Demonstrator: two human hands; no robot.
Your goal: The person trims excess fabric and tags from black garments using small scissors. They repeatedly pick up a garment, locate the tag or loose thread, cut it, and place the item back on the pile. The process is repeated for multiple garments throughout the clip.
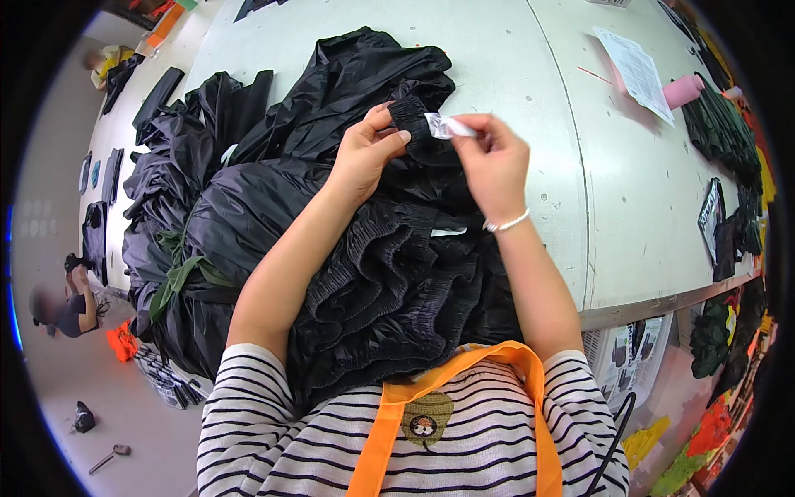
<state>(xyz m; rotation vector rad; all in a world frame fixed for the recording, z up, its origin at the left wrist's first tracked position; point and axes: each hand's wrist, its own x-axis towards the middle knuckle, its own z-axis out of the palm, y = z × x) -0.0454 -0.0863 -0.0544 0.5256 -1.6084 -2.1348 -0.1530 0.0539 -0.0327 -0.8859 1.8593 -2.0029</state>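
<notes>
My left hand (364, 157) grips the gathered elastic waistband (407, 118) of a black garment, thumb on top and fingers behind. A white label (437, 126) stands out from that band's right edge. The label's far end is pinched in my right hand (498, 166), which is slightly blurred and wears a white bracelet. Below both hands, several more black elastic waistbands (389, 273) lie stacked against my body, with another white label (448, 233) showing among them. Black shiny fabric (348, 79) spreads out beyond my left hand.
Bundled dark garments (257, 203) tied with a green strip (178, 277) fill the table's left. On the white table (555, 207) at right are a paper sheet (633, 70), a pink thread cone (683, 91) and dark green fabric (720, 124). Another person (66, 306) is at far left.
</notes>
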